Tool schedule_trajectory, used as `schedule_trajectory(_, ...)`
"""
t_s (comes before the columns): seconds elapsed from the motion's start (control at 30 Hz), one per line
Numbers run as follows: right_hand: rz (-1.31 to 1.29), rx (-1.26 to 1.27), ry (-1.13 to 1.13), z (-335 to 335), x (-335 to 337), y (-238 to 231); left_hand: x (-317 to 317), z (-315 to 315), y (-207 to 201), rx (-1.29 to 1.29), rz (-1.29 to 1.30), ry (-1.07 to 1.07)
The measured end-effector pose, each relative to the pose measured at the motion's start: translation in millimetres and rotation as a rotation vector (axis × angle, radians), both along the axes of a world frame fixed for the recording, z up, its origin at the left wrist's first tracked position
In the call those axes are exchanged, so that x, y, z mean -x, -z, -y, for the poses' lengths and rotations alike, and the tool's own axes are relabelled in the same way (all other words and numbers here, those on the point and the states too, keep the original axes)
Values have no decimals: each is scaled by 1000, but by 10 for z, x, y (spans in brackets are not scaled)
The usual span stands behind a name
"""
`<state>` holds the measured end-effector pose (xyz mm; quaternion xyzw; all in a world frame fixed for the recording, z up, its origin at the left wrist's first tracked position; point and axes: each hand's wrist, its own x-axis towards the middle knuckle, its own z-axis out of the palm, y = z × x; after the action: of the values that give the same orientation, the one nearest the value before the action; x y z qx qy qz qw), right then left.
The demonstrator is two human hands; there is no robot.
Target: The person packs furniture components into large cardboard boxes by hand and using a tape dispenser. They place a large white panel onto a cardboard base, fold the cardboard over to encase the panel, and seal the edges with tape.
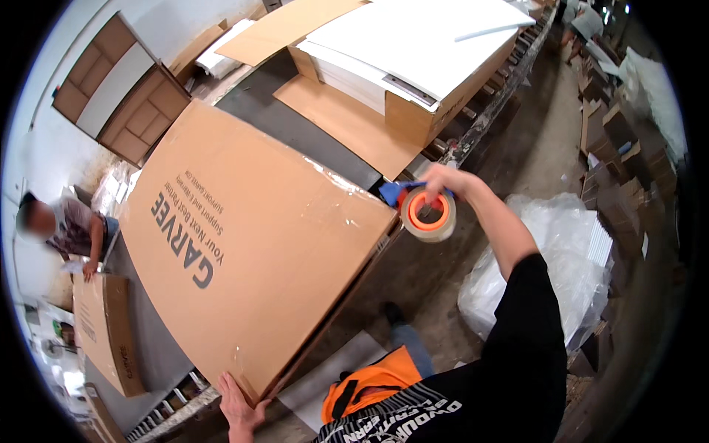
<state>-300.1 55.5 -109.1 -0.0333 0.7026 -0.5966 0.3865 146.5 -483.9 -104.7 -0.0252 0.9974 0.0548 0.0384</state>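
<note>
A large flat cardboard box (258,244) with dark print lies across the conveyor in front of me. My left hand (238,407) rests on the box's near corner with its fingers stretched out. At the box's right corner, my right hand (445,182) is closed on a tape dispenser (428,214) with a blue head and an orange hub, carrying a wide roll of tape. The dispenser's head is close to the box's corner edge; whether it touches is hard to tell. Its handle is hidden by my fingers. Shiny strips of clear tape show along the box's far right edge.
An open carton (413,122) holding white panels stands farther along the roller conveyor (495,96). At left, a co-worker (77,229) touches a smaller box (103,332). Plastic-wrapped sheets (539,251) lie on the floor to my right, with stacked cardboard (628,162) beyond.
</note>
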Motion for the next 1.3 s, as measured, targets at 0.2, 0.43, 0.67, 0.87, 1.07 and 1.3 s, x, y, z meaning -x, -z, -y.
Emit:
schedule_trajectory(0.2,62,287,315,838,-2600,162,1029,-619,-957,-2,334,-75)
schedule_trajectory(0.43,-4,198,643,1801,-2663,60,3682,-2736,-731,-168,-31,1366)
schedule_trajectory(0.67,-192,124,581,2437,-3443,-6,3329,-2403,-543,729,37,1672)
schedule_trajectory(0.87,-401,54,586,3707,-4858,151,1966,-952,-460,670,6,1773)
schedule_trajectory(1.07,-399,84,585,4936,-6028,257,939,101,-415,418,30,1820)
schedule_trajectory(1.3,-419,-424,166,5868,-5165,549,607,501,-267,274,146,1768)
